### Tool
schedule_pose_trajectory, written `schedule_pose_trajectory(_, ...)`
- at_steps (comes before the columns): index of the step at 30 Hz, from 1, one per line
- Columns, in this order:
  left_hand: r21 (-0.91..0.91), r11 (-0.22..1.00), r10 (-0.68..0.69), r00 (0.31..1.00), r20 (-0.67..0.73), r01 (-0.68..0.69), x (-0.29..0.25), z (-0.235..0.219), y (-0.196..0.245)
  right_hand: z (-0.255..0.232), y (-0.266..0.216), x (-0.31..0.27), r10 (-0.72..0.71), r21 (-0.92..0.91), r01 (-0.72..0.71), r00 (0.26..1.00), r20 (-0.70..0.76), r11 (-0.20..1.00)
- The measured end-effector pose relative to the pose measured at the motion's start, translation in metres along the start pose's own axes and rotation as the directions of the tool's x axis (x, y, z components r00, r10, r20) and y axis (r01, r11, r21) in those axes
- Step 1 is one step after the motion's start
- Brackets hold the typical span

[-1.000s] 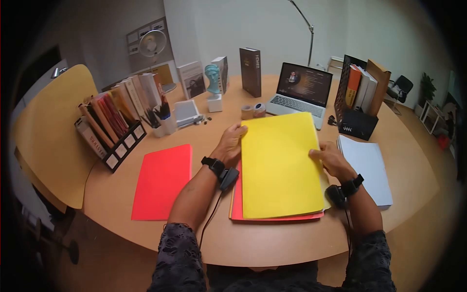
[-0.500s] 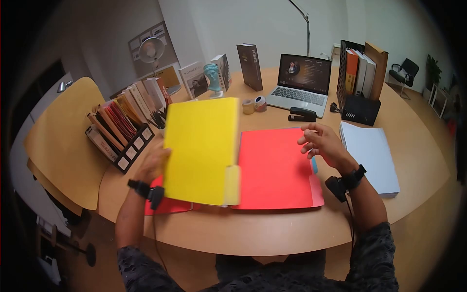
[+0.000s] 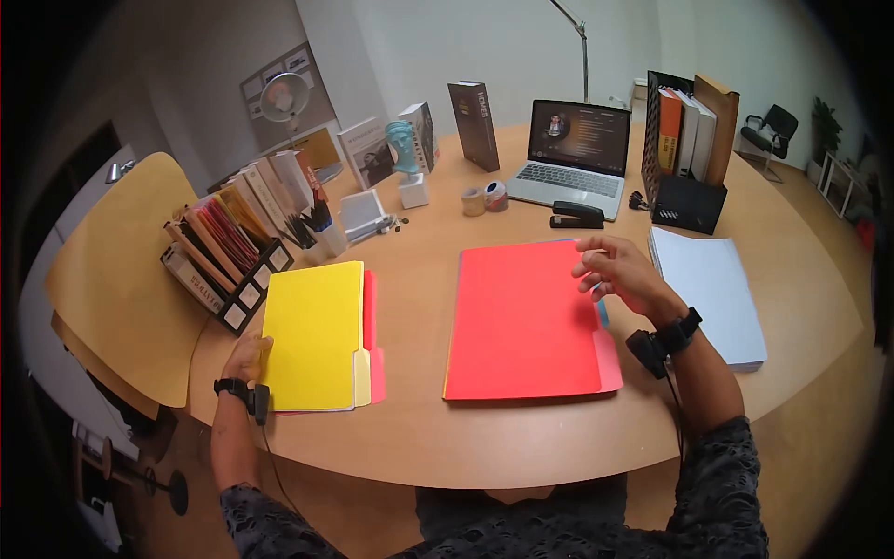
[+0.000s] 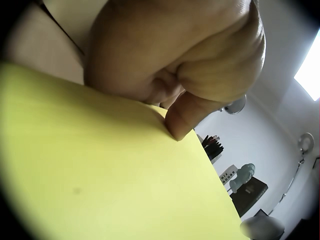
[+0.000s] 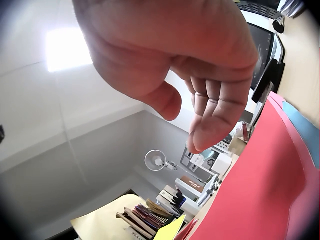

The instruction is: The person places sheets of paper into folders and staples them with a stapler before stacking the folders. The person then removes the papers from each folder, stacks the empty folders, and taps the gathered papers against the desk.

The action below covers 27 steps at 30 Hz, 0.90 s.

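Observation:
At the left of the head view, the left hand (image 3: 248, 358) pinches the left edge of a yellow folder (image 3: 312, 335), thumb on top. That folder lies over a red folder (image 3: 377, 374), whose right edge shows. In the left wrist view the thumb presses on the yellow sheet (image 4: 115, 170). The right hand (image 3: 622, 274) hovers, fingers loosely bent and holding nothing, above the right side of a red folder stack (image 3: 521, 321). A blue edge (image 5: 305, 127) shows under the red in the right wrist view.
White paper stack (image 3: 710, 298) lies at the right. Behind stand a stapler (image 3: 577, 215), tape rolls (image 3: 474, 201), a laptop (image 3: 568, 182), a teal bust (image 3: 402, 147) and a pen holder (image 3: 326, 238). File racks stand left (image 3: 244, 294) and right (image 3: 687, 204).
The left hand has carried the yellow folder left and down onto the left red folder, uncovering the middle red one. The right hand has let go of the yellow folder and lifted.

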<state>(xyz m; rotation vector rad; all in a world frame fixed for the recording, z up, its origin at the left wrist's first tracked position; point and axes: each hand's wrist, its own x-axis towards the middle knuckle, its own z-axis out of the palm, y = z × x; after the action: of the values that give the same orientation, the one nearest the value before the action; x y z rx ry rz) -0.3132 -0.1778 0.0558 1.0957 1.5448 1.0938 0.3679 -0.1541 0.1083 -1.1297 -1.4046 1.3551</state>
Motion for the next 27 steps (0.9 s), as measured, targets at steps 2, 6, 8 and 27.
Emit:
schedule_pose_trajectory(2,-0.012,1.0,-0.006,1.0,0.02,0.006,0.007,0.001,-0.002,-0.001,0.001,0.0,0.006,0.002,-0.006,1.0,0.0,1.0)
schedule_pose_trajectory(6,0.316,0.946,-0.091,0.995,0.041,0.074,0.007,0.004,0.011,-0.004,0.002,0.001,0.008,-0.009,-0.008,1.0,-0.002,1.0)
schedule_pose_trajectory(8,0.745,0.66,-0.097,0.994,-0.041,0.095,0.015,0.012,0.02,-0.008,0.001,0.002,0.008,-0.024,-0.008,1.0,-0.023,1.0)
schedule_pose_trajectory(27,0.432,0.525,0.4,0.661,0.635,-0.733,0.029,0.319,0.103,-0.026,0.014,0.015,0.148,0.02,-0.147,0.987,-0.059,0.989)
